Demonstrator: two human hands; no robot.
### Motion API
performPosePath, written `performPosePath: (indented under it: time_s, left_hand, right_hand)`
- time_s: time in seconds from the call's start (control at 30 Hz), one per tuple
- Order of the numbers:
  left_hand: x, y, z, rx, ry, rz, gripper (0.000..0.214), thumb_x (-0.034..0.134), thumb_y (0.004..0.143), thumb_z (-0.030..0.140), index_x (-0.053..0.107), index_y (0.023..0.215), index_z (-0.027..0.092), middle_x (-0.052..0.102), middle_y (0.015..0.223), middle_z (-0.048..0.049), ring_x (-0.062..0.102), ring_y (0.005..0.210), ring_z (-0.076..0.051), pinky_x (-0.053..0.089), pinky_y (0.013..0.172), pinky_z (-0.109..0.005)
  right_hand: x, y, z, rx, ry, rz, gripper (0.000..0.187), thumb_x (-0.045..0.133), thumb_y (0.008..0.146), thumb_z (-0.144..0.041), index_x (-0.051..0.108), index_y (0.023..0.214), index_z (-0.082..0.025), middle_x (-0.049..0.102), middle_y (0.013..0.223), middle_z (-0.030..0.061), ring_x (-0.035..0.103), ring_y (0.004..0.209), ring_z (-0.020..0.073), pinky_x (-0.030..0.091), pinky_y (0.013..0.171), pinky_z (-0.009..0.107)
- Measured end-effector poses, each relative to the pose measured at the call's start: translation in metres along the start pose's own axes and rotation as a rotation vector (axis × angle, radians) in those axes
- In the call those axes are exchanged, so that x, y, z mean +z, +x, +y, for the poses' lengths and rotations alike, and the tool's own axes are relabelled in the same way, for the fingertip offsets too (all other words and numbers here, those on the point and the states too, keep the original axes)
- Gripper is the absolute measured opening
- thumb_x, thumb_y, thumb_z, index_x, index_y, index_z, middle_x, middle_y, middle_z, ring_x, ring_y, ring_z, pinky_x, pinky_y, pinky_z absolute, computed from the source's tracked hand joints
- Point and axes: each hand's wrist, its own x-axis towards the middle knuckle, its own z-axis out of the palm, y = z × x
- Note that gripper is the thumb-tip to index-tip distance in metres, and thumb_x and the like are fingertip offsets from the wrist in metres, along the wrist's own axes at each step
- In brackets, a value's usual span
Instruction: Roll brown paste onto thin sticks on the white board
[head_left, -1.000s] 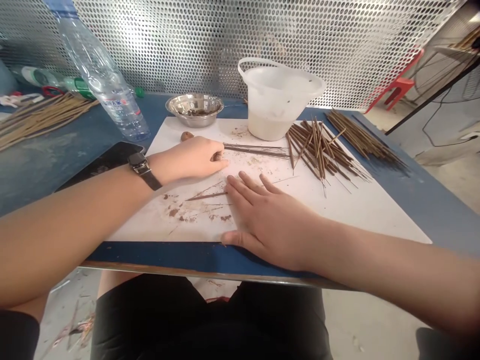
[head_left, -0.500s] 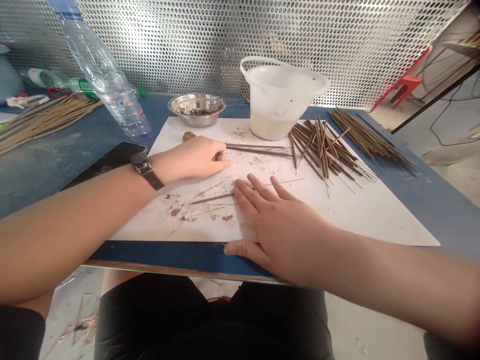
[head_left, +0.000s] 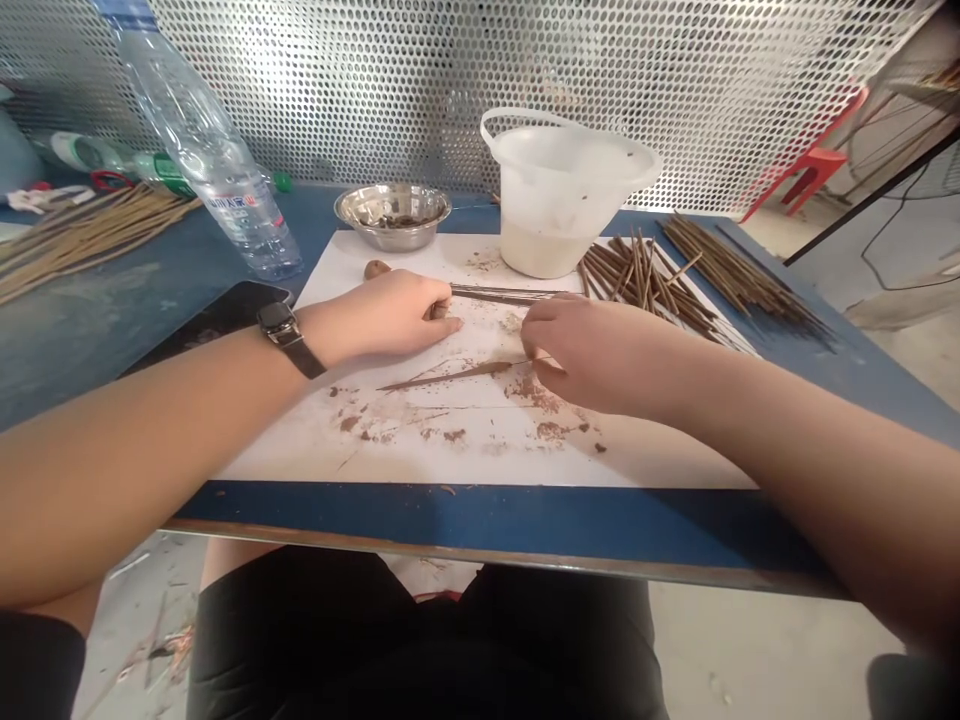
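Note:
My left hand [head_left: 390, 315], with a black watch on the wrist, rests curled on the white board [head_left: 705, 455] and is closed on the near ends of a bundle of thin bare sticks [head_left: 499, 293]. My right hand [head_left: 592, 350] is closed in a pinch on the right end of a brown coated stick [head_left: 442, 377]. That stick lies flat on the board and points left. Brown paste smears and crumbs [head_left: 536, 395] lie under and around it.
A white plastic bucket [head_left: 566, 190] and a steel bowl [head_left: 392, 213] stand at the board's far edge. Coated sticks [head_left: 645, 280] are piled at right. A water bottle [head_left: 206, 150] stands at left, a black phone [head_left: 217, 315] below it, and tan sticks [head_left: 82, 235] at far left.
My right hand lifted from lying flat with spread fingers, moved up and right, and closed on the stick's end. More brown smears show where it lay. The left hand stayed put.

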Motion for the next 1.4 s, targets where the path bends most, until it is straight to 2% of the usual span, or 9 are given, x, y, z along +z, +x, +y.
performPosePath:
  time_s: [0.2, 0.4, 0.6, 0.73, 0.83, 0.93, 1.07, 1.23, 1.4]
  left_hand:
    - [0.000, 0.000, 0.003, 0.006, 0.004, 0.016, 0.032, 0.067, 0.099, 0.041, 0.053, 0.075, 0.025, 0.060, 0.062, 0.0001, 0.055, 0.062, -0.022, 0.035, 0.077, -0.038]
    - [0.000, 0.001, 0.001, 0.004, 0.011, 0.001, 0.031, 0.065, 0.099, 0.042, 0.054, 0.076, 0.025, 0.061, 0.063, -0.0011, 0.054, 0.062, -0.022, 0.035, 0.075, -0.038]
    - [0.001, 0.001, -0.001, 0.006, 0.020, -0.011, 0.027, 0.063, 0.098, 0.045, 0.057, 0.080, 0.025, 0.065, 0.069, -0.0028, 0.056, 0.063, -0.024, 0.036, 0.074, -0.039]
    - [0.000, 0.000, 0.003, 0.000, 0.032, -0.006, 0.023, 0.062, 0.096, 0.040, 0.059, 0.081, 0.024, 0.066, 0.069, -0.0036, 0.058, 0.067, -0.024, 0.038, 0.079, -0.040]
    - [-0.001, 0.001, 0.003, 0.012, 0.028, 0.001, 0.019, 0.063, 0.095, 0.039, 0.062, 0.084, 0.024, 0.067, 0.070, -0.0031, 0.060, 0.070, -0.024, 0.040, 0.086, -0.041]
    - [0.001, 0.002, 0.000, 0.021, 0.027, 0.001, 0.020, 0.062, 0.096, 0.040, 0.063, 0.086, 0.024, 0.068, 0.071, -0.0033, 0.060, 0.070, -0.024, 0.041, 0.089, -0.043]
    - [0.002, 0.002, -0.003, 0.037, 0.023, 0.009, 0.021, 0.062, 0.097, 0.042, 0.061, 0.086, 0.024, 0.071, 0.076, -0.0041, 0.060, 0.072, -0.024, 0.041, 0.089, -0.043]
    - [0.000, 0.002, 0.000, 0.032, 0.022, 0.011, 0.021, 0.063, 0.097, 0.040, 0.062, 0.084, 0.024, 0.069, 0.072, -0.0034, 0.061, 0.073, -0.024, 0.042, 0.088, -0.040]
    - [-0.002, 0.000, 0.001, 0.045, 0.011, 0.027, 0.022, 0.062, 0.097, 0.039, 0.060, 0.080, 0.024, 0.065, 0.066, -0.0022, 0.059, 0.070, -0.023, 0.042, 0.088, -0.040]
  right_hand:
    - [0.008, 0.007, -0.006, -0.111, -0.088, 0.078, 0.024, 0.055, 0.103, -0.015, 0.079, 0.102, -0.012, 0.075, 0.104, 0.0177, 0.068, 0.099, 0.0296, 0.048, 0.078, 0.037]
    - [0.007, 0.007, -0.010, -0.062, -0.054, 0.069, 0.024, 0.055, 0.104, -0.014, 0.080, 0.101, -0.014, 0.077, 0.104, 0.0153, 0.070, 0.099, 0.0288, 0.047, 0.075, 0.036]
    - [-0.005, 0.002, -0.019, 0.001, 0.048, 0.067, 0.027, 0.058, 0.109, -0.025, 0.082, 0.114, -0.016, 0.079, 0.114, 0.0159, 0.074, 0.103, 0.0317, 0.055, 0.079, 0.041]
    - [0.003, 0.003, -0.054, -0.229, 0.226, 0.183, 0.041, 0.057, 0.113, -0.041, 0.077, 0.133, -0.012, 0.078, 0.134, 0.0215, 0.074, 0.120, 0.0357, 0.059, 0.101, 0.049]
    - [0.017, 0.002, -0.076, -0.366, 0.327, 0.212, 0.076, 0.052, 0.112, -0.063, 0.058, 0.161, -0.005, 0.057, 0.168, 0.0293, 0.054, 0.156, 0.0441, 0.047, 0.124, 0.060]
    - [0.028, -0.005, -0.086, -0.362, 0.356, 0.139, 0.104, 0.040, 0.110, -0.079, 0.037, 0.173, 0.004, 0.031, 0.182, 0.0328, 0.029, 0.172, 0.0456, 0.036, 0.135, 0.061]
    - [0.031, -0.007, -0.082, -0.358, 0.372, 0.103, 0.109, 0.036, 0.109, -0.082, 0.035, 0.174, 0.005, 0.026, 0.183, 0.0308, 0.025, 0.173, 0.0425, 0.030, 0.140, 0.056]
    - [0.032, 0.011, -0.069, -0.295, 0.393, 0.101, 0.113, 0.034, 0.108, -0.084, 0.032, 0.174, 0.008, 0.026, 0.182, 0.0331, 0.020, 0.174, 0.0445, 0.021, 0.142, 0.062]
    - [0.030, -0.007, -0.071, -0.300, 0.417, 0.073, 0.114, 0.034, 0.107, -0.086, 0.032, 0.176, 0.004, 0.022, 0.183, 0.0314, 0.019, 0.174, 0.0444, 0.026, 0.140, 0.062]
